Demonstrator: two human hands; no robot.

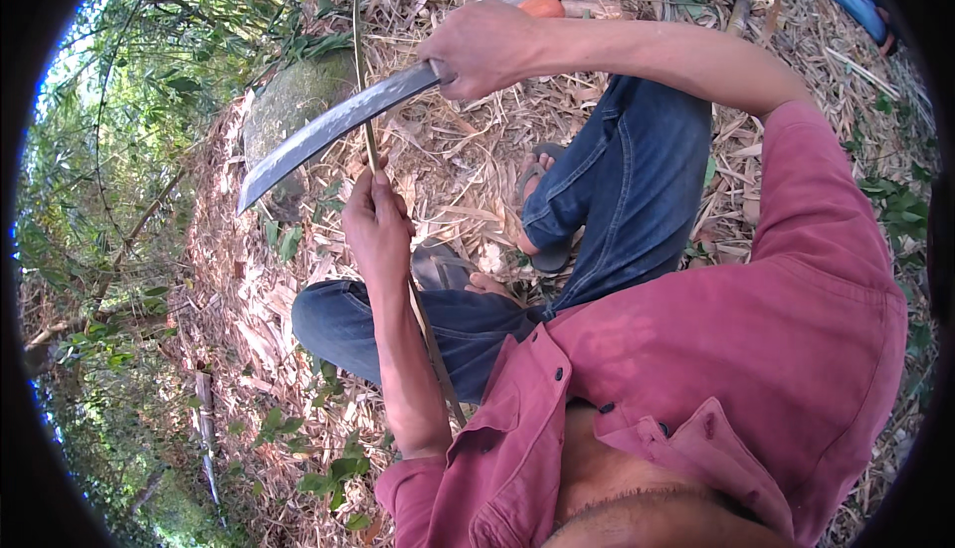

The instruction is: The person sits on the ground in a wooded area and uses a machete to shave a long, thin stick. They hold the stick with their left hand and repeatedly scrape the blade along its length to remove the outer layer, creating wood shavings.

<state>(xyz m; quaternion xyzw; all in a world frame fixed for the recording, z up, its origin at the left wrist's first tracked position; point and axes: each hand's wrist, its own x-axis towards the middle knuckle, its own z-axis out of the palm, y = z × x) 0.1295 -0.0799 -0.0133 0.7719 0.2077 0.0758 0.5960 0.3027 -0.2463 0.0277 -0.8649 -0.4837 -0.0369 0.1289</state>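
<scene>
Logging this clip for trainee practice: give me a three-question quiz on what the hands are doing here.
1. True or false: the right hand grips the curved knife.
2. What does the left hand hold? A) thin bamboo strip B) stone C) sandal
3. Fill in: the blade crosses the bamboo strip ___ the left hand.

Key: 1 true; 2 A; 3 above.

You've got a dull grey blade [328,125] with a paler mottled edge, a tan-green bamboo strip [370,140], a faded red shirt [756,349] with dark buttons, blue jeans [637,170], grey sandals [542,165], a mossy grey-green rock [288,100], and straw-brown leaf litter [249,289].
</scene>
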